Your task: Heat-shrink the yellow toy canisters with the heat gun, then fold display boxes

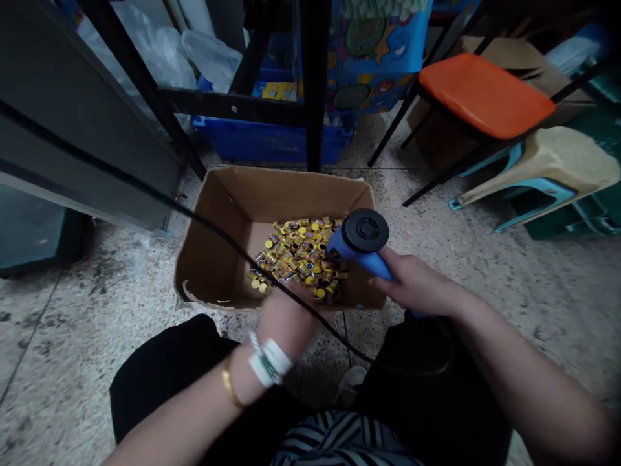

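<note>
My right hand (417,281) is wrapped round the handle of a blue heat gun (363,249) with a black vented round cap. It holds the gun over the right side of an open cardboard box (291,188). Inside lies a heap of small yellow-labelled bottles (298,252). My left hand (288,317), blurred by motion, is over the box's near edge, close to the heap. Its fingers are smeared and partly hidden, so I cannot make out whether they hold anything. A black cord (213,226) crosses in front of the box and my left hand.
Behind the box stand a black metal frame (313,84) and a blue crate (272,139). To the right are an orange-seated chair (485,94) and a cream stool (557,158). A grey cabinet (97,110) stands on the left.
</note>
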